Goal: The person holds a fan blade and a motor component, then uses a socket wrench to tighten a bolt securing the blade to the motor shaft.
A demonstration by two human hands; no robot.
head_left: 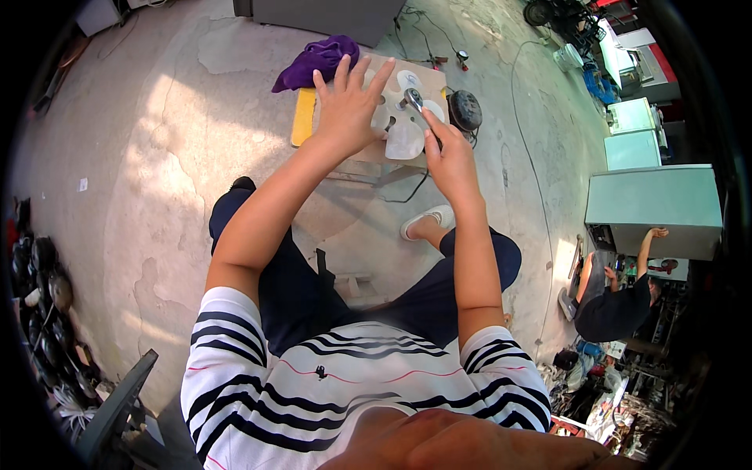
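Observation:
My right hand point(448, 157) is closed on the handle of a metal ratchet wrench point(415, 99), whose head sits over a socket on a pale metal piece point(406, 141) with several rounded lobes. My left hand point(348, 110) lies with fingers spread over the left of this piece and the board point(374, 64) under it; its palm side is hidden. The board rests on a low stand. A purple cloth point(301, 70) and a yellow edge point(302, 117) are at its left, and a black rounded object point(464, 110) is at its right.
A crouching person point(615, 309) works at a pale green appliance point(654, 200) on the right. More appliances, parts and a bucket point(568, 56) line that side. Dark parts point(43, 290) are heaped at the left. A grey appliance point(313, 16) stands beyond the board. Cables cross the floor.

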